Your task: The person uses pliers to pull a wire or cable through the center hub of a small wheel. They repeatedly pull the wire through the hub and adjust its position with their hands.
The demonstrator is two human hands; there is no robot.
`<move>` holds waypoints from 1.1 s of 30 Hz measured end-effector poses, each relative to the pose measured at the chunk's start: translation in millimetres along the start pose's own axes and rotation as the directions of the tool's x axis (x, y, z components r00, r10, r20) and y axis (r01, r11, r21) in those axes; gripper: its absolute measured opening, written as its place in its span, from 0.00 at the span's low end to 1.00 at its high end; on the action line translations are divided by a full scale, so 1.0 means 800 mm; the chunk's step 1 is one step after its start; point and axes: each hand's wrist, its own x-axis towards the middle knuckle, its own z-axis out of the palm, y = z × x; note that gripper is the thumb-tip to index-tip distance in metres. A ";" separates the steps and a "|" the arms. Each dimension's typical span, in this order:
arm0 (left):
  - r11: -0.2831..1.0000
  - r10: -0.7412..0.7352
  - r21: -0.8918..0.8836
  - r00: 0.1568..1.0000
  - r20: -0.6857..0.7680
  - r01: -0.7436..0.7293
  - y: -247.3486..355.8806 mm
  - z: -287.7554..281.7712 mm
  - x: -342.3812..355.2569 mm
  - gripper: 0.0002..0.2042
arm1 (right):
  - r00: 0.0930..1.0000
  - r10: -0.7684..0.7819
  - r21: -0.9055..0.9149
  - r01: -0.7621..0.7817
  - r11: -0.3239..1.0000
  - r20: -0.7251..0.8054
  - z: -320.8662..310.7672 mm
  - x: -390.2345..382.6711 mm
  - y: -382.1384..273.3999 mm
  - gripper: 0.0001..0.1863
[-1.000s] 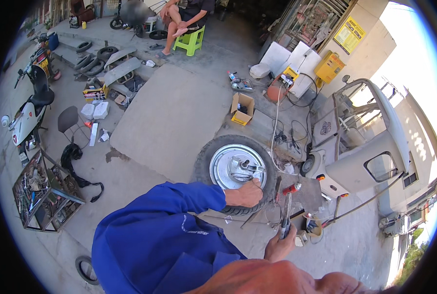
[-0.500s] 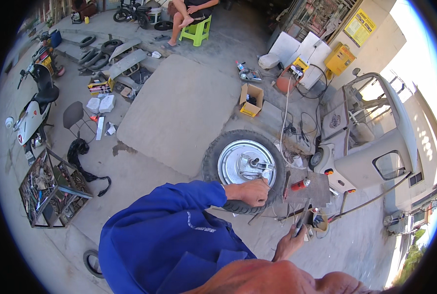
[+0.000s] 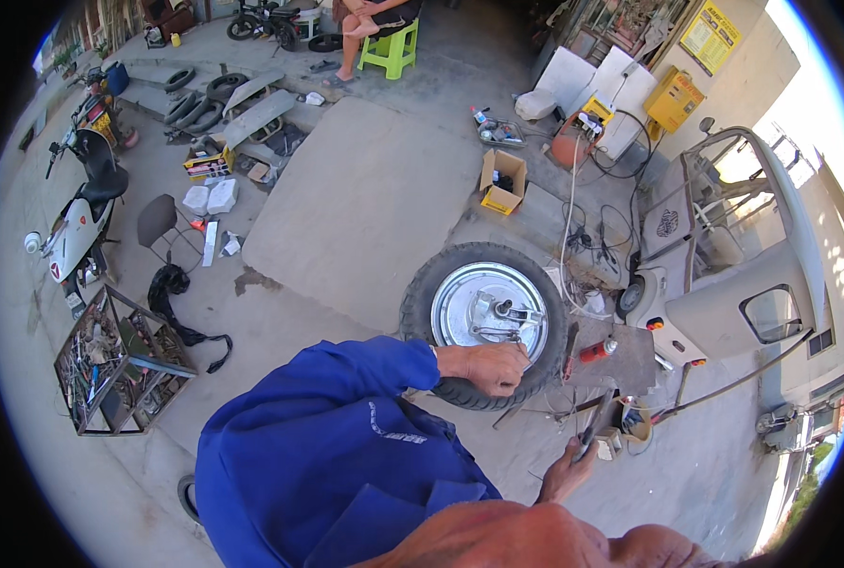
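In front of me a wheel lies flat, with a black tyre (image 3: 417, 301) around a shiny silver hub (image 3: 455, 327). A brake arm and axle end (image 3: 504, 310) stand up from the hub. My left hand (image 3: 496, 369), in a blue sleeve, rests over the near side of the wheel, fingers closed at the hub's edge. Whatever it pinches is hidden. Lower and to the right, away from the wheel, my right hand (image 3: 566, 471) is closed round a dark, long, narrow tool (image 3: 592, 426) pointing up; its exact kind cannot be made out.
Right of the wheel, a red spray can (image 3: 598, 351) lies on a dark flat plate (image 3: 621, 369). A small tub (image 3: 638, 423) stands below it. A metal tool rack (image 3: 124, 364) and a scooter (image 3: 83, 213) are on the left. Beyond are a cardboard box (image 3: 503, 180), a three-wheeler (image 3: 725, 256) and a seated person (image 3: 370, 24).
The whole view has shifted slightly, so everything sits a little further right. My left hand stays closed at the hub, and my right hand keeps its tool.
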 end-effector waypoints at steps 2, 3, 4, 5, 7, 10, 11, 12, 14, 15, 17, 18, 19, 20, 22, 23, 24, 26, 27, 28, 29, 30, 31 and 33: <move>1.000 0.024 -0.017 1.000 -0.008 -0.024 0.001 -0.003 -0.003 0.13 | 1.000 -0.012 -0.016 0.012 1.000 0.006 0.000 0.004 0.004 0.18; 0.999 0.040 -0.023 0.999 -0.014 -0.040 -0.001 -0.005 -0.002 0.14 | 1.000 -0.021 -0.025 0.021 0.999 0.005 0.000 0.007 0.005 0.18; 0.996 0.091 0.011 0.996 -0.009 -0.090 -0.005 -0.003 -0.002 0.13 | 1.000 -0.015 -0.023 0.016 1.000 0.020 0.000 0.007 0.003 0.18; 0.989 0.140 0.047 0.990 -0.003 -0.140 -0.012 0.000 -0.001 0.12 | 0.999 -0.009 -0.021 0.010 1.000 0.035 -0.003 0.005 0.001 0.18; 0.974 0.182 0.132 0.983 0.026 -0.184 -0.012 0.003 -0.003 0.11 | 0.998 0.007 0.007 -0.008 1.000 0.070 -0.007 -0.002 0.002 0.18; 0.945 0.141 0.289 0.988 0.062 -0.153 -0.001 0.000 -0.008 0.09 | 0.992 0.027 0.055 -0.034 0.998 0.125 -0.013 -0.016 0.010 0.18; 0.931 0.112 0.344 0.993 0.050 -0.122 0.007 0.001 -0.008 0.09 | 0.989 0.028 0.044 -0.035 0.998 0.146 -0.016 -0.018 0.012 0.18; 0.918 0.088 0.385 0.995 0.044 -0.098 0.018 0.001 -0.006 0.09 | 0.986 0.043 0.029 -0.048 0.998 0.159 -0.022 -0.027 0.015 0.18; 0.917 -0.015 0.398 0.995 0.095 -0.024 0.030 -0.001 -0.009 0.08 | 0.934 0.162 0.066 -0.192 0.979 0.317 -0.039 -0.031 -0.004 0.18; 0.921 -0.063 0.390 0.990 0.125 0.009 0.037 -0.002 -0.012 0.08 | 0.892 0.231 0.069 -0.279 0.958 0.388 -0.048 -0.031 -0.016 0.19; 0.930 -0.081 0.360 0.997 0.000 0.076 0.050 -0.009 -0.018 0.09 | 0.893 0.201 0.065 -0.247 0.967 0.404 -0.047 -0.031 0.002 0.19; 0.943 -0.163 0.286 0.985 -0.051 0.171 0.064 -0.018 -0.022 0.10 | 0.884 0.220 0.025 -0.252 0.967 0.413 -0.047 -0.029 0.003 0.19; 0.935 -0.220 0.259 0.969 -0.110 0.241 0.075 -0.025 -0.024 0.13 | 0.865 0.232 0.025 -0.270 0.962 0.445 -0.048 -0.023 -0.002 0.19; 0.931 -0.261 0.203 0.943 -0.208 0.302 0.080 -0.019 -0.029 0.15 | 0.873 0.241 0.043 -0.285 0.957 0.425 -0.050 -0.027 -0.006 0.20; 0.930 -0.254 0.195 0.929 -0.268 0.310 0.091 -0.024 -0.025 0.30 | 0.875 0.259 0.081 -0.318 0.945 0.408 -0.053 -0.028 -0.016 0.22; 0.929 -0.245 0.229 0.947 -0.207 0.291 0.097 -0.031 -0.011 0.33 | 0.890 0.245 0.126 -0.313 0.941 0.385 -0.053 -0.033 -0.022 0.23; 0.928 -0.210 0.288 0.969 -0.126 0.239 0.104 -0.037 0.006 0.34 | 0.883 0.308 0.102 -0.364 0.926 0.354 -0.060 -0.042 -0.031 0.23; 0.953 -0.144 0.266 0.989 -0.033 0.148 0.099 -0.026 0.019 0.36 | 0.876 0.381 0.087 -0.422 0.902 0.297 -0.064 -0.046 -0.045 0.25; 0.962 -0.098 0.255 0.995 0.011 0.092 0.094 -0.022 0.029 0.37 | 0.911 0.353 0.137 -0.386 0.912 0.212 -0.067 -0.056 -0.041 0.25; 0.975 -0.055 0.214 0.998 -0.005 0.055 0.089 -0.020 0.037 0.30 | 0.940 0.316 0.187 -0.336 0.923 0.127 -0.069 -0.066 -0.032 0.25; 0.978 -0.025 0.210 1.000 0.015 0.021 0.084 -0.016 0.039 0.26 | 0.942 0.326 0.247 -0.334 0.910 0.077 -0.076 -0.077 -0.033 0.25; 0.980 0.016 0.199 0.999 0.036 -0.023 0.080 -0.011 0.042 0.23 | 0.942 0.336 0.307 -0.324 0.895 0.015 -0.084 -0.090 -0.036 0.25; 0.980 0.044 0.191 0.998 0.054 -0.054 0.080 -0.010 0.045 0.20 | 0.939 0.340 0.368 -0.298 0.881 -0.052 -0.088 -0.101 -0.056 0.26; 0.986 0.030 0.159 0.994 0.109 -0.048 0.083 -0.015 0.058 0.14 | 0.937 0.299 0.397 -0.209 0.893 -0.178 -0.096 -0.127 -0.077 0.32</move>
